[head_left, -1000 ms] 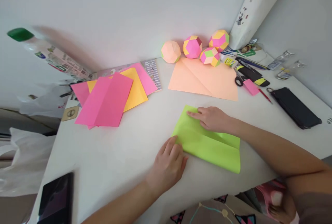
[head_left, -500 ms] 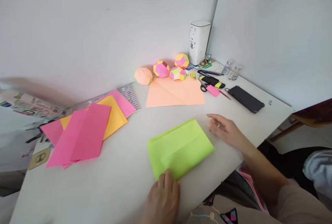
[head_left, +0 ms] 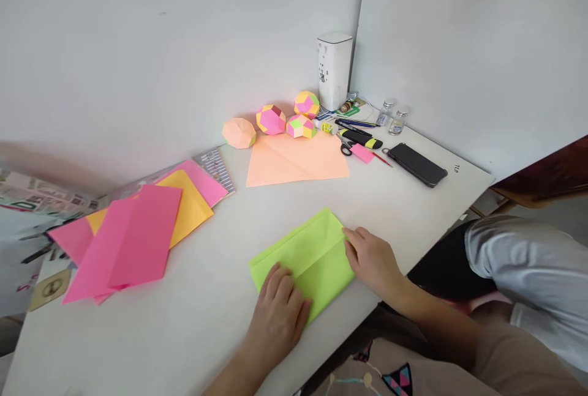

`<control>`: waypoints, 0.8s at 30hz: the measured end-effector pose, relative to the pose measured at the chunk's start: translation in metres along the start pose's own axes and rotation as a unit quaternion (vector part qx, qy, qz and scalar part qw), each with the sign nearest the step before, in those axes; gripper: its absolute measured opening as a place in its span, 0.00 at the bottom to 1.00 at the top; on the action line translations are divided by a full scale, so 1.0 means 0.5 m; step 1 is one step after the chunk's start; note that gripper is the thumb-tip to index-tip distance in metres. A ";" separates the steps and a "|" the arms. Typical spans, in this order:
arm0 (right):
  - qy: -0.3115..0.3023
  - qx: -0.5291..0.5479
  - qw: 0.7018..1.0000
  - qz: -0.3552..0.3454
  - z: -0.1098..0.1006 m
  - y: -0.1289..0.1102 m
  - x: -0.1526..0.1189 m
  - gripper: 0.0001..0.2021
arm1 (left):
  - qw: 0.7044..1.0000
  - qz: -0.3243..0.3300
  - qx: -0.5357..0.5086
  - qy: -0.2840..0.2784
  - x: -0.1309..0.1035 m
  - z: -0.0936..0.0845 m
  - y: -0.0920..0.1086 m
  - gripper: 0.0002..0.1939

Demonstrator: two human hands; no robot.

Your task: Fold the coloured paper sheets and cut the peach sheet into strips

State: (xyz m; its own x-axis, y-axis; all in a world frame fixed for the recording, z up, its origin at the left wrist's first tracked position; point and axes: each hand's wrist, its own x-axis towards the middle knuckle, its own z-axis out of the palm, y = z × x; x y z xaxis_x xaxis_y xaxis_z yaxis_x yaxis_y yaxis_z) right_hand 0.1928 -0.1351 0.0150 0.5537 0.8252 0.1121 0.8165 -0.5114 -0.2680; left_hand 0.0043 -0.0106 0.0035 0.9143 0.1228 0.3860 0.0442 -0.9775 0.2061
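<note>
A lime-green sheet of paper (head_left: 316,255), folded over with a crease along it, lies on the white table in front of me. My left hand (head_left: 278,310) rests on its lower left part, palm down, with the fingers laid on the paper. At the right edge, my right hand (head_left: 372,258) pinches the paper between thumb and forefinger near the crease. Beyond it lies a flat peach sheet (head_left: 298,160) with a faint diagonal crease.
Pink sheets (head_left: 147,237) and a yellow sheet (head_left: 195,209) overlap at the left. Paper balls (head_left: 271,119) line the wall near a white container (head_left: 334,71). Scissors (head_left: 345,149), a black phone (head_left: 417,164) and small jars (head_left: 399,120) lie at the back right. Someone's leg (head_left: 519,261) shows at right.
My left hand has slid up from the lower edge onto the green paper. My right hand has come down to the paper's right edge and taken hold there. The view has shifted slightly right.
</note>
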 end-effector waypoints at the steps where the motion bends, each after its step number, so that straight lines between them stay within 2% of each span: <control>1: -0.003 -0.014 1.000 0.000 0.000 -0.001 -0.003 0.16 | 1.000 -0.010 -0.006 -0.006 -0.003 0.003 -0.002 0.08; 3: -0.011 -0.034 0.999 0.002 0.000 -0.002 -0.008 0.16 | 1.000 -0.016 0.003 -0.022 -0.008 0.009 -0.008 0.06; 6: -0.022 -0.052 0.998 0.002 0.002 -0.002 -0.014 0.16 | 0.997 -0.001 0.048 -0.058 -0.014 0.016 -0.015 0.21; 8: -0.024 -0.058 0.998 -0.002 0.003 -0.001 -0.016 0.17 | 0.994 0.006 0.079 -0.077 -0.017 0.019 -0.012 0.26; 11: -0.024 -0.055 0.998 -0.021 0.006 0.000 -0.014 0.17 | 0.989 -0.004 0.122 -0.088 -0.024 0.014 0.015 0.29; 16: -0.047 -0.026 0.993 -0.108 0.014 0.001 0.010 0.17 | 0.977 -0.065 0.170 -0.112 -0.017 -0.007 0.078 0.31; 18: -0.055 -0.020 0.990 -0.131 0.016 0.002 0.019 0.17 | 0.978 -0.062 0.158 -0.125 0.002 -0.006 0.077 0.28; 20: -0.052 -0.016 0.989 -0.137 0.017 0.003 0.024 0.17 | 0.983 -0.067 0.126 -0.118 0.023 0.002 0.059 0.20; 24: -0.017 0.002 0.992 -0.129 0.015 0.006 0.017 0.15 | 0.998 -0.054 0.020 -0.035 0.043 0.025 0.017 0.13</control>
State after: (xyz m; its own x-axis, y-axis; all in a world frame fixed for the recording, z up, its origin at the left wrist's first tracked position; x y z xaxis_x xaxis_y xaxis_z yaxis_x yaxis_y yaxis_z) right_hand 0.1987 -0.1281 0.0082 0.3207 0.9361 0.1445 0.9294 -0.2816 -0.2388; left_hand 0.0296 -0.0186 0.0022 0.9289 0.2176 0.2996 0.1597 -0.9654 0.2062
